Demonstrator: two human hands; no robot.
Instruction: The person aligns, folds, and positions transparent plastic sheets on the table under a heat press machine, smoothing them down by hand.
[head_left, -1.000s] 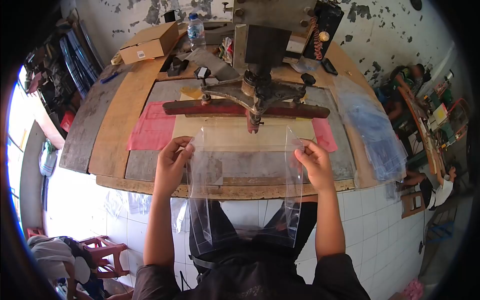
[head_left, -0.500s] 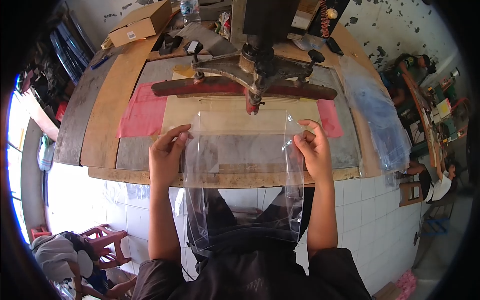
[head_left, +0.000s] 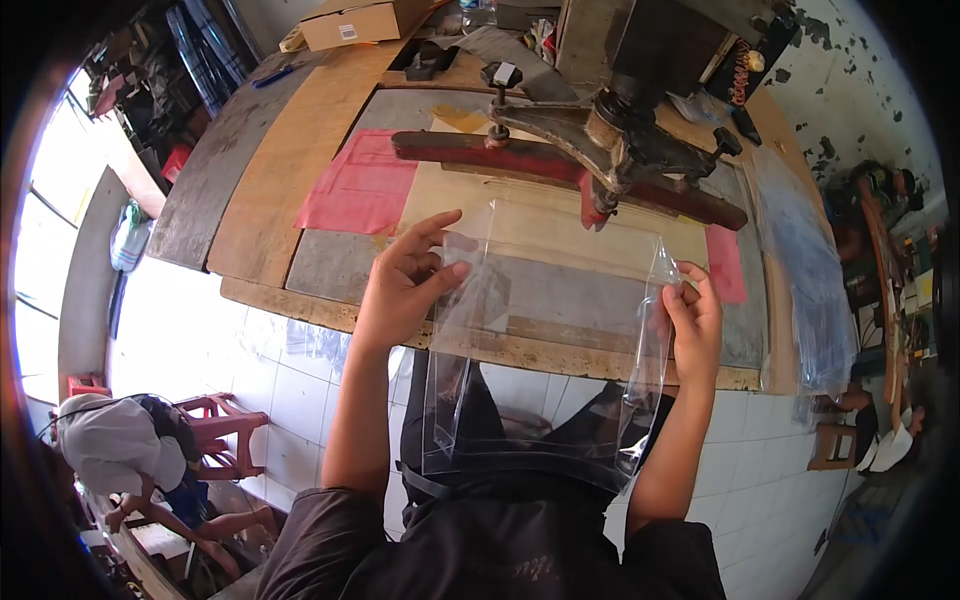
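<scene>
A clear plastic bag (head_left: 560,390) with folded sides hangs between my hands, in front of the table edge and over my lap. My left hand (head_left: 410,280) holds its upper left edge between the thumb and curled fingers, index finger stretched out. At the upper right edge, my right hand (head_left: 695,315) pinches the plastic between thumb and fingers. Beyond the bag is a press with a red-edged bar (head_left: 480,155), raised over a pale yellowish sheet (head_left: 540,215) on the grey work plate (head_left: 340,265).
Pink sheets (head_left: 355,185) lie either side of the yellowish sheet. Stacked clear plastic (head_left: 800,270) covers the table's right side. A cardboard box (head_left: 360,22) stands at the back left. One person (head_left: 120,445) bends beside a red stool (head_left: 225,435); other people are at the far right.
My view has turned, so the table and press appear farther right. My left index finger has stretched away from the thumb. The bag stays between my hands, its left side tilted somewhat.
</scene>
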